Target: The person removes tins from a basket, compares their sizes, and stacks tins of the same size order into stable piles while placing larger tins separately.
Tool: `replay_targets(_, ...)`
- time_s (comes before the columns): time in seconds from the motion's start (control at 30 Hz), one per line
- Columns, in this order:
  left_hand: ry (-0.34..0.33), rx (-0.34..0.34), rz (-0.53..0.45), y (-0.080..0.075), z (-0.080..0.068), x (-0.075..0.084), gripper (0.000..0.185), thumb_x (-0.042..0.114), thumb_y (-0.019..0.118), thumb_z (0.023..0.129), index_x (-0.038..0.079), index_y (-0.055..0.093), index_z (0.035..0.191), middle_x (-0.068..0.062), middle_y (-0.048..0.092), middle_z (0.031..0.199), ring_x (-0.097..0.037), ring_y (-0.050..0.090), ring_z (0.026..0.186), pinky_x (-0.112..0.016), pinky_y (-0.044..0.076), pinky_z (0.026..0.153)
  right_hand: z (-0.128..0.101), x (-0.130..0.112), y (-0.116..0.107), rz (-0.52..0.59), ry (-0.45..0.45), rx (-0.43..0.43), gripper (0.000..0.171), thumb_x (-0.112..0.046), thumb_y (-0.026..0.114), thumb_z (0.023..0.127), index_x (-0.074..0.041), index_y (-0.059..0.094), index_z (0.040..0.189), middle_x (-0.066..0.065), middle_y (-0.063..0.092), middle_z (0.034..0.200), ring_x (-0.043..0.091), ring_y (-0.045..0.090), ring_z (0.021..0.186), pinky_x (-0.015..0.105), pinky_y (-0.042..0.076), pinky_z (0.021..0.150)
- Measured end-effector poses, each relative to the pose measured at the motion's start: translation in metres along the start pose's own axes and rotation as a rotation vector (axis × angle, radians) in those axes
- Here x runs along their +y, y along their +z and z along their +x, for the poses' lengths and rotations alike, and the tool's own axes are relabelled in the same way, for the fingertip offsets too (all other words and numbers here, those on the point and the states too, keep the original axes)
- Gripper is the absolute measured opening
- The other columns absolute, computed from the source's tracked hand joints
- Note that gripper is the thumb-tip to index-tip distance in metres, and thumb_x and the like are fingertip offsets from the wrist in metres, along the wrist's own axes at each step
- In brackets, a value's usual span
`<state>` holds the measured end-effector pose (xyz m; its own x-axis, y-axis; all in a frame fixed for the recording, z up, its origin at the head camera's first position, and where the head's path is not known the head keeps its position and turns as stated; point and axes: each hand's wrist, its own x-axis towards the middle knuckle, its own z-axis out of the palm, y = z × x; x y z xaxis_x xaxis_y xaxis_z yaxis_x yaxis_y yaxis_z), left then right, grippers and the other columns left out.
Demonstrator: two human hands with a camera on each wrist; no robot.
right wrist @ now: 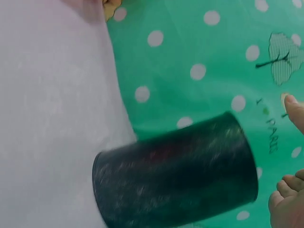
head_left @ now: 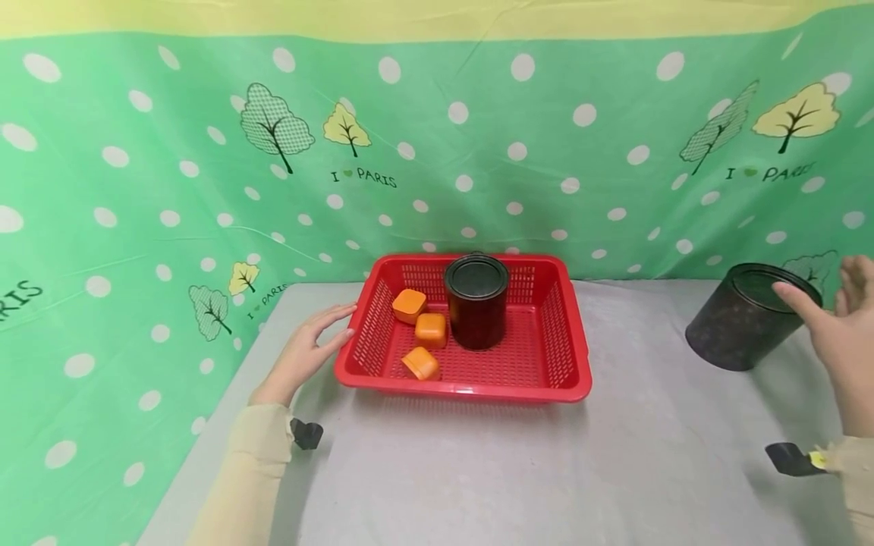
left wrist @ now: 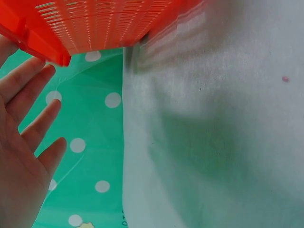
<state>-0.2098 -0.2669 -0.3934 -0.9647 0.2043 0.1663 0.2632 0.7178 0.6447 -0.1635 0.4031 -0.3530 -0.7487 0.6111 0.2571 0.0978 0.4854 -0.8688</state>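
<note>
the grey worktop (head_left: 519, 462) fills the near view. at about 3 o'clock the right hand (head_left: 843, 334) sits with fingers spread and loose, one fingertip at the rim of a dark tin (head_left: 740, 318) that tips toward 10 o'clock, its open end up beside that hand; nothing is gripped. this hand is far nearer the tin than the other. at 10 o'clock the left hand (head_left: 307, 353) lies flat and relaxed, fingertips against the left wall of the red basket (head_left: 570, 334), which holds a second dark tin (head_left: 476, 303) and three orange blocks (head_left: 430, 330).
</note>
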Motion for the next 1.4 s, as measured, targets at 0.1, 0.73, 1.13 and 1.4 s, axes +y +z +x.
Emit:
replay_targets(0.1, 0.003, 0.003, 0.001, 0.001, 0.000, 0.000, 0.053, 0.039, 0.063, 0.097, 0.023, 0.052, 0.146, -0.012, 0.044, 0.156, -0.036, 0.036, 0.147, -0.066, 0.030, 0.117, -0.004, -0.011, 0.002, 0.015, 0.008, -0.050, 0.084, -0.034, 0.063, 0.096, -0.026, 0.011, 0.160, -0.008, 0.011, 0.168, 0.002, 0.008, 0.155, 0.013, 0.008, 0.124)
replay_targets(0.73, 0.007, 0.006, 0.000, 0.002, 0.000, -0.001, 0.052, 0.036, 0.063, 0.097, 0.021, 0.052, 0.146, -0.013, 0.046, 0.155, -0.035, 0.037, 0.147, -0.063, 0.031, 0.118, -0.029, -0.072, 0.044, 0.198, -0.145, -0.293, 0.078, -0.018, 0.063, 0.097, -0.025, 0.017, 0.160, -0.007, 0.021, 0.166, 0.004, 0.018, 0.154, 0.011, 0.020, 0.121)
replay_targets(1.13, 0.004, 0.005, 0.004, 0.002, 0.001, -0.002, 0.052, 0.039, 0.063, 0.098, 0.024, 0.052, 0.146, -0.011, 0.045, 0.156, -0.035, 0.036, 0.148, -0.064, 0.030, 0.118, -0.047, -0.093, 0.084, 0.207, -0.228, -0.391, 0.080, -0.022, 0.066, 0.096, -0.020, 0.018, 0.160, 0.004, 0.025, 0.166, 0.014, 0.025, 0.154, 0.015, 0.027, 0.120)
replay_targets(1.4, -0.004, 0.005, 0.000, 0.003, 0.000, -0.002, 0.052, 0.039, 0.062, 0.098, 0.024, 0.051, 0.147, -0.011, 0.044, 0.157, -0.035, 0.035, 0.148, -0.065, 0.029, 0.118, -0.058, -0.106, 0.109, 0.267, -0.264, -0.494, 0.082, -0.021, 0.066, 0.096, -0.015, 0.016, 0.160, 0.011, 0.023, 0.166, 0.022, 0.024, 0.154, 0.016, 0.028, 0.120)
